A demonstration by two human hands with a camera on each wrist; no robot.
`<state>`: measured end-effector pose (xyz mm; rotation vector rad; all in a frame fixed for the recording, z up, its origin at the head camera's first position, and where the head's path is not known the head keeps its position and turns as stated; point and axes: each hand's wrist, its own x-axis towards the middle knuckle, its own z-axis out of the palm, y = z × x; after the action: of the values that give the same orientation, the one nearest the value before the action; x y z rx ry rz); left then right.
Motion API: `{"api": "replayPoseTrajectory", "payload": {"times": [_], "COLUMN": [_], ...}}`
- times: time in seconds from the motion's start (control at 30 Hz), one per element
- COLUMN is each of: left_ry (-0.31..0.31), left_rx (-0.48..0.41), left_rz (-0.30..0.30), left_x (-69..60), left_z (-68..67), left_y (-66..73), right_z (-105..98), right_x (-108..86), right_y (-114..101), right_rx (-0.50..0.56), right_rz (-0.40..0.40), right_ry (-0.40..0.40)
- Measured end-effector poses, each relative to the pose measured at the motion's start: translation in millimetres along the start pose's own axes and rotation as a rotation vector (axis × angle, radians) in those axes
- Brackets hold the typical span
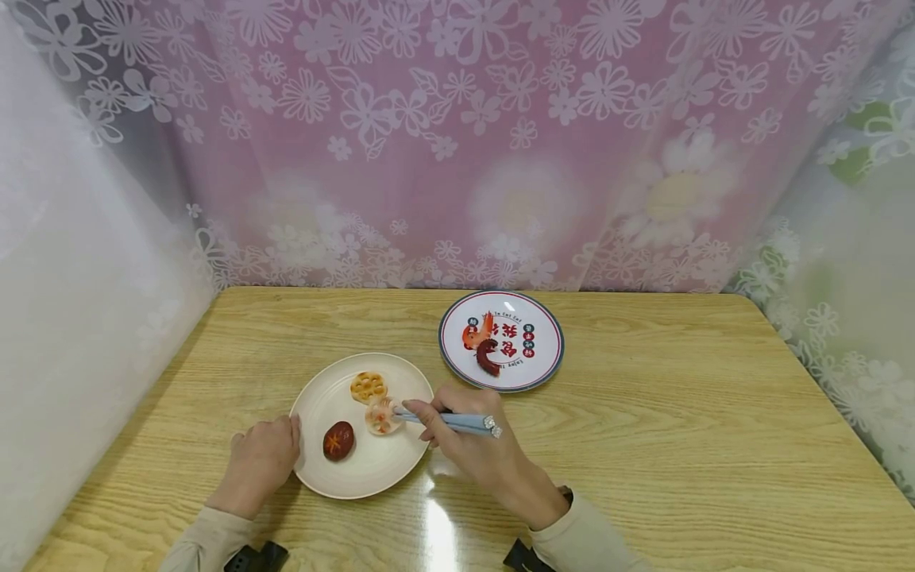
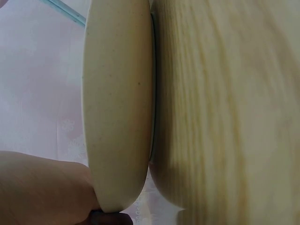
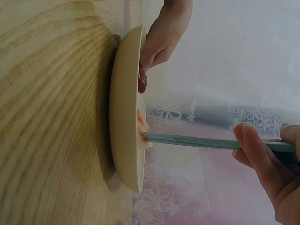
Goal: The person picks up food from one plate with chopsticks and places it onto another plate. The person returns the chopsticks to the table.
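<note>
On the left of the table, the cream plate (image 1: 322, 477) has its left rim gripped by my left hand (image 1: 263, 457). The left wrist view has that plate's side (image 2: 117, 103) close up, with the hand (image 2: 44, 187) at its rim. My right hand (image 1: 475, 437) holds a pair of light blue chopsticks (image 1: 457, 421) over the plate's right side. Their tips touch a pale, round food piece (image 1: 381, 416) with orange-red marks, lying on the plate. Beside it are a browned lotus root slice (image 1: 368, 386) and a dark shiitake mushroom cap (image 1: 338, 441) with a cross-cut top.
Farther back stands a white plate (image 1: 543, 330) with a blue rim and red lettering. It carries a shrimp (image 1: 477, 334) and a dark red curled tentacle piece (image 1: 488, 357). The wooden table (image 1: 679, 413) is bordered by a floral curtain (image 1: 429, 159) at the back and sides.
</note>
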<state>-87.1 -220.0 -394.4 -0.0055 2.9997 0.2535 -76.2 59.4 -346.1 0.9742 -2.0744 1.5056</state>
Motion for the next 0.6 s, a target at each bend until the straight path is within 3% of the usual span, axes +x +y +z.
{"api": "replayPoseTrajectory", "payload": {"times": [0.6], "left_ry": [-0.006], "left_rx": [0.006], "left_rz": [0.008], "left_x": [-0.5], "left_z": [-1.5], "left_y": [0.1], "right_z": [3.6], "right_x": [-1.8], "right_y": [-3.3], "right_rx": [0.010], "right_rz": [0.023], "right_ry": [-0.032]}}
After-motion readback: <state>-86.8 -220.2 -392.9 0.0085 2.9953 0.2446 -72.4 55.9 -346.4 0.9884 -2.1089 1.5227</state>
